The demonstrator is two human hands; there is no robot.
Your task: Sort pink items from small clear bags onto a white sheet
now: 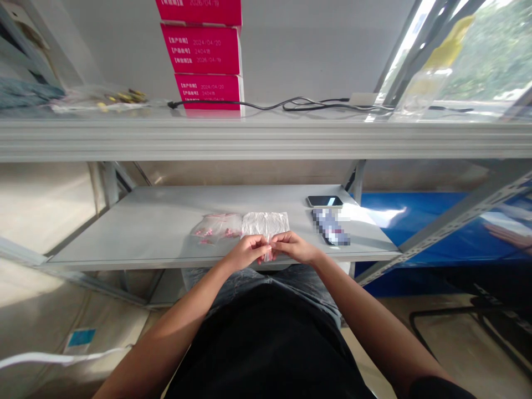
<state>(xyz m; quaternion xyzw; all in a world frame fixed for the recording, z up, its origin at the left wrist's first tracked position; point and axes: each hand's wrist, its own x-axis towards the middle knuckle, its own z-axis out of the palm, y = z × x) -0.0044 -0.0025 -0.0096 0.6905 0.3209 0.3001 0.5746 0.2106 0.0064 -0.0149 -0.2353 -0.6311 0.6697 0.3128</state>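
At the front edge of the lower shelf, my left hand [249, 250] and my right hand [293, 246] meet with fingertips pinched together. Between them is a small clear plastic bag [268, 254], gripped from both sides; its contents are too small to make out. Just behind my hands lies a white, crinkled plastic sheet or bag [265, 221], flat on the shelf. To its left, nearer my left hand, rests a larger clear plastic bag [218, 228] with several small pink pieces in it.
On the lower shelf [124, 233], a phone [325, 201] and a blurred-out dark object [331, 226] lie to the right. The upper shelf edge [266, 141] crosses above, bearing pink boxes [203, 52], a black cable [266, 105] and a yellow-topped bottle [430, 83]. Someone's hand [509, 235] shows far right.
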